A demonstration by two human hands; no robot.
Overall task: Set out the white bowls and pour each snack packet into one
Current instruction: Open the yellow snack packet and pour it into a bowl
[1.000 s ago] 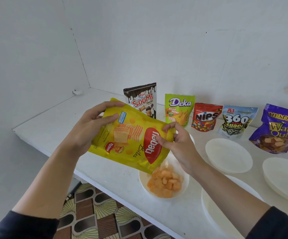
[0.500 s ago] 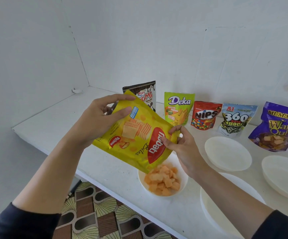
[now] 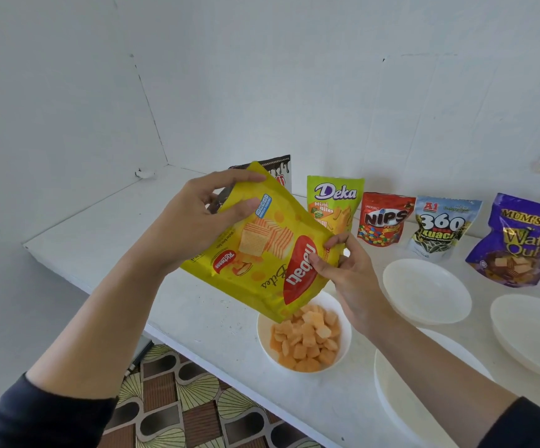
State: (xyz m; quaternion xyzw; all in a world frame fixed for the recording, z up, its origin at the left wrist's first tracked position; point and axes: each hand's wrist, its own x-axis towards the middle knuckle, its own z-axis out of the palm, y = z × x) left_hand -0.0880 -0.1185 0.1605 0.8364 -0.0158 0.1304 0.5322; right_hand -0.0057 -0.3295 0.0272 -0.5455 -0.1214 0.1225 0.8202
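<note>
A yellow Nabati packet (image 3: 262,253) is tilted mouth-down over a white bowl (image 3: 343,347) that holds orange wafer bites (image 3: 306,341). My left hand (image 3: 194,221) grips the packet's raised bottom end. My right hand (image 3: 349,273) pinches its lower, open end just above the bowl. Empty white bowls lie to the right: one (image 3: 427,291) behind my right wrist, one (image 3: 533,334) at the right edge, one (image 3: 401,392) under my right forearm.
Against the back wall stand a dark packet (image 3: 278,169) half hidden behind the yellow one, a green Deka packet (image 3: 335,202), a red Nips packet (image 3: 383,218), a 360 Kuaci packet (image 3: 441,226) and a purple wafer packet (image 3: 524,240). The white shelf's front edge (image 3: 223,379) drops to patterned floor (image 3: 178,405).
Both hands have tipped the yellow packet more steeply, its bottom end higher and further back. The heap of wafer bites in the bowl has grown slightly.
</note>
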